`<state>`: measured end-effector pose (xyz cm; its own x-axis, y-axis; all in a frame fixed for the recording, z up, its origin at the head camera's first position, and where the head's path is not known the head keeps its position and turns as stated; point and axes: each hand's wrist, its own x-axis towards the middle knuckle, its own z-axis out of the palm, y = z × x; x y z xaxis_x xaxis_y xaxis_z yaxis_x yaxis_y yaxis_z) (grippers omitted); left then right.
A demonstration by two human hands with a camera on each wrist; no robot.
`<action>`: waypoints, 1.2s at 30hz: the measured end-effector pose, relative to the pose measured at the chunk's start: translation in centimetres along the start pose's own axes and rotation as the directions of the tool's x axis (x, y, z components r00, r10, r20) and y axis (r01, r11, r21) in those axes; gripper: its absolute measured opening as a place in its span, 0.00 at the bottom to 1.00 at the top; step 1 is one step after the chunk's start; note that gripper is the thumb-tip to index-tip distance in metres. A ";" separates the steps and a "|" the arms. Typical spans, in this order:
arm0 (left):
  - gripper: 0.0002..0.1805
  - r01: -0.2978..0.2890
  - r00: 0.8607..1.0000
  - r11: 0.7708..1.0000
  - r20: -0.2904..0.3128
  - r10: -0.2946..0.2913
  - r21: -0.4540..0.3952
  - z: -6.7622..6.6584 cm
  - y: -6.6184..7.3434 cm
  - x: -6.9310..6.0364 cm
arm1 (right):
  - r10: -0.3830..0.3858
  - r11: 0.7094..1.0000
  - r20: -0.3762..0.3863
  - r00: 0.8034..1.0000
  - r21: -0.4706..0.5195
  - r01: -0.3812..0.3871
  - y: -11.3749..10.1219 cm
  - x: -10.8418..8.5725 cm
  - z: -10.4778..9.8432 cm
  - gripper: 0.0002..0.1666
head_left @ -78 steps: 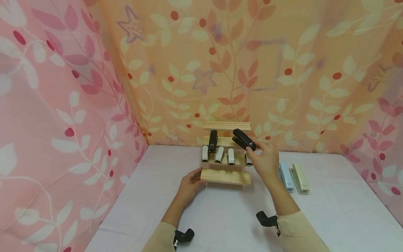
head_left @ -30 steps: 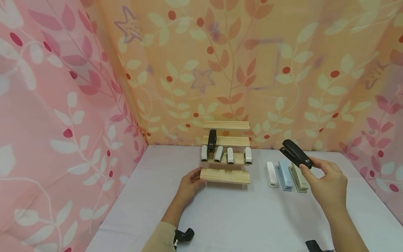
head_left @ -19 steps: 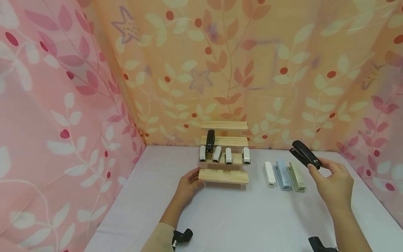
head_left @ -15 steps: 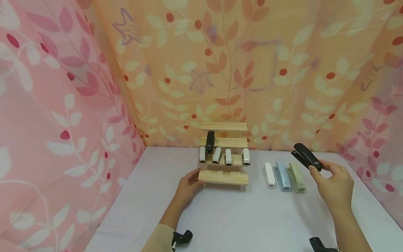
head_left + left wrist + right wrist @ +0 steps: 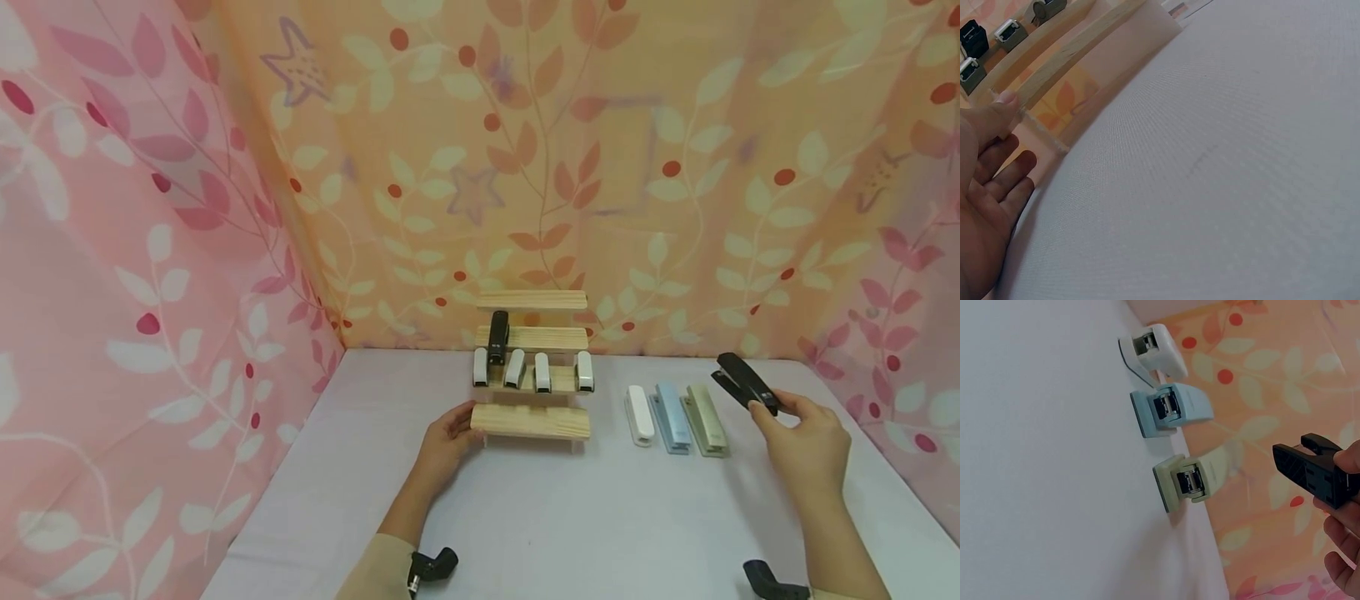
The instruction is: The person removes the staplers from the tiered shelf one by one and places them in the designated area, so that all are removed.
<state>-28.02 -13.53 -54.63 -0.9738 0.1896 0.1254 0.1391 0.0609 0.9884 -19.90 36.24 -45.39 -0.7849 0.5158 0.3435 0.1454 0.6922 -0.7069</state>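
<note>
In the head view, a wooden rack (image 5: 530, 422) of stepped boards stands near the back edge of the tabletop (image 5: 540, 517), a little left of that edge's middle. The left hand (image 5: 444, 446) is at the left end of the rack's lowest board, its fingers closed on it. On the next board up stand four white staplers (image 5: 514, 368), and a second black stapler (image 5: 498, 337) stands at the left of the board above them. The right hand (image 5: 810, 450) pinches the held black stapler (image 5: 746, 383) by one end, tilted and raised off the tabletop toward its back right corner. Between rack and right hand, a single white stapler (image 5: 639, 416), a blue stapler (image 5: 672, 417) and a green stapler (image 5: 707, 421) stand side by side, left to right.

In the left wrist view, the thumb lies at the lowest board's end, while the other fingers curl loosely below it.

In the right wrist view, thumb and fingers are closed on the held black stapler, whose two arms spread apart at the far end. It is apart from the row, nearest the green stapler.
</note>
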 end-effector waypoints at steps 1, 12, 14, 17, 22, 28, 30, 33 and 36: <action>0.36 -0.002 1.000 1.000 -0.001 0.001 -0.004 0.0 0.0 0.0 | 0.009 1.000 0.008 1.000 -0.004 -0.009 0.2 0.1 0.0 0.31; 0.35 0.006 1.000 1.000 -0.013 -0.006 -0.019 0.1 0.0 0.0 | 0.075 0.997 0.043 0.996 0.000 -0.075 3.4 0.6 0.7 0.32; 0.35 0.012 1.000 1.000 -0.016 -0.012 -0.014 0.1 0.0 -0.1 | 0.077 0.997 0.051 0.996 -0.013 -0.076 3.9 0.6 0.9 0.33; 0.35 0.020 1.000 1.000 -0.018 -0.020 -0.003 0.1 0.0 -0.2 | 0.080 0.997 0.068 0.994 -0.029 -0.078 4.6 0.6 1.1 0.33; 0.35 0.016 1.000 1.000 -0.016 -0.016 0.002 0.1 0.1 -0.2 | 0.058 0.998 0.070 0.996 -0.034 -0.055 5.3 0.5 1.7 0.32; 0.35 0.015 1.000 1.000 -0.014 -0.015 0.012 0.1 0.1 -0.1 | 0.057 0.997 0.083 0.995 -0.056 -0.052 5.8 0.4 2.3 0.31; 0.36 0.013 1.000 1.000 -0.011 -0.013 0.017 0.1 0.1 -0.1 | 0.057 0.997 0.087 0.995 -0.060 -0.052 5.9 0.4 2.4 0.31; 0.36 0.005 1.000 1.000 -0.008 -0.005 0.025 0.0 0.1 0.0 | 0.050 0.997 0.095 0.994 -0.064 -0.044 6.1 0.4 2.6 0.30; 0.36 -0.002 1.000 1.000 -0.004 0.002 0.028 0.0 0.0 -0.1 | 0.052 0.996 0.116 0.992 -0.072 -0.044 6.2 0.4 2.6 0.31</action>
<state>-27.96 -13.52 -54.61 -0.9743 0.1854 0.1278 0.1461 0.0882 0.9853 -20.87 39.44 -51.25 -0.8405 0.4896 0.2322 0.2229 0.7030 -0.6753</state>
